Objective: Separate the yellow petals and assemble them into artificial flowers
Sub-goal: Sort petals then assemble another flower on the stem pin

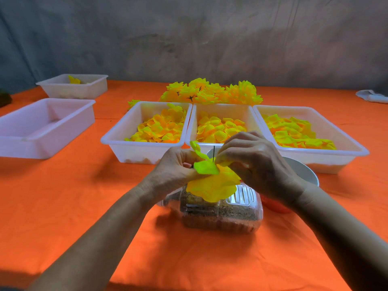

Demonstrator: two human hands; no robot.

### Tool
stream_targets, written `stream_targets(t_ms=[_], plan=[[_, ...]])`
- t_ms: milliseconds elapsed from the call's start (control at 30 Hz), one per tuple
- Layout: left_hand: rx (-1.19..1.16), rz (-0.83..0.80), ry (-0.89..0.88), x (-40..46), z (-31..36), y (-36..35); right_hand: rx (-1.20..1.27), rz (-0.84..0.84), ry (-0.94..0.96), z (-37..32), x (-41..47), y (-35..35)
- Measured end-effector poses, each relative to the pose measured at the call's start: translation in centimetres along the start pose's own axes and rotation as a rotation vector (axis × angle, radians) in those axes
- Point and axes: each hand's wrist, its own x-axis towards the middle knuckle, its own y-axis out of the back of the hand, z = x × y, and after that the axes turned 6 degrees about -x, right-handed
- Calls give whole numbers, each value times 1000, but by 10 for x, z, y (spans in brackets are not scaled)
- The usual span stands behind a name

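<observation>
Now both forearms reach in over the orange table (63,206). Left hand (176,164), fingers curled, pinches the yellow flower (212,183) above a clear container (220,215); right hand (256,162) pinches a petal (206,167) onto its dark stem (213,153).

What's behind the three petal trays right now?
A heap of finished yellow flowers lies on the orange cloth behind the middle tray, with one stray flower at the left. The trays hide the heap's base.

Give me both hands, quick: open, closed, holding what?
Left hand: closed, pinching the half-built yellow fabric flower.
Right hand: closed, fingers pinching its petals.
</observation>
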Motion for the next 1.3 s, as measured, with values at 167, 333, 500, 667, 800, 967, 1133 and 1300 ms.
stream_targets(t_ms=[167,333,500,667,800,967,1133,1300], plan=[[75,42,11,0,0,4,53,-18,-41,3,3,-3],[176,191,-64,0,0,4,118,-35,-79,5,1,-6],[346,218,-274,-4,6,7,210,-20,-132,7,2,-9],[430,206,-360,-8,11,8,231,-10,-132,7,1,-8],[469,175,-401,-11,15,8,240,-8,-141,7,-2,-8],[492,172,-373,-11,16,7,280,7,-164,5,-3,-7],[330,147,-129,-17,16,6,307,-4,-200,2,-2,-6],[352,59,-29,-13,17,6,312,-24,-218,1,0,-5]])
